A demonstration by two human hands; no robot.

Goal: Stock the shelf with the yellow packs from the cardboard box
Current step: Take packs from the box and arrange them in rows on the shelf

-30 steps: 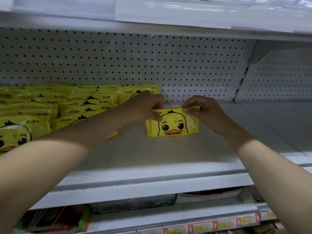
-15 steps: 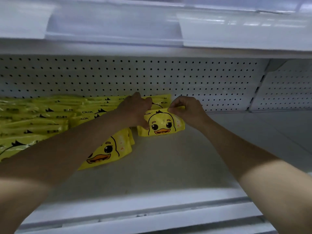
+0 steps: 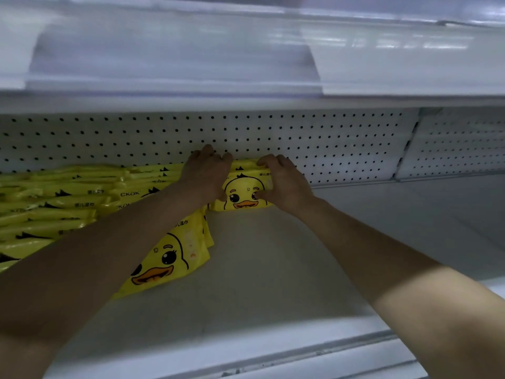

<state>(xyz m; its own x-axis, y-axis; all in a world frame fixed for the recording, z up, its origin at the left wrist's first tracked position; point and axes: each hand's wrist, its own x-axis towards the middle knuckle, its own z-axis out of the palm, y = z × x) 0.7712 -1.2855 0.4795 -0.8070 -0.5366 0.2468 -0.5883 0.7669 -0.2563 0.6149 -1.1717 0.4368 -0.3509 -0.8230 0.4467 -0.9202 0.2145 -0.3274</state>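
**Head view.** The reference landmark was the perforated back panel (image 3: 328, 143), a white sheet-metal wall punched with a regular grid of small round holes.

A yellow duck-print pack (image 3: 244, 192) stood upright on its long edge, close against the foot of the panel with its face toward the camera. It was a soft rectangular pouch of glossy film, printed with a cartoon duck face, black eyes and an orange bill.

The left hand (image 3: 206, 176) gripped the pack's left end. Its fingers were curled over the top edge toward the panel, and its thumb lay on the printed face. The right hand (image 3: 284, 184) gripped the right end the same way, with its fingers hooked over the top edge and its thumb pressed beside the duck's eye. Both forearms were bare.

Stacked yellow packs (image 3: 68, 198) lay flat in overlapping layers along the foot of the panel, left of the held pack. Their film was shiny and creased, with black crest marks and "ckak" lettering on the edges. A tilted pack (image 3: 169, 258) leaned against that stack, forward of the panel and partly hidden under the left forearm.

The shelf deck (image 3: 273, 283), smooth matte white metal, ran forward from the panel to a ridged front rail (image 3: 273, 354). Above the panel hung the upper shelf (image 3: 191, 64), whose translucent strip was blurred.
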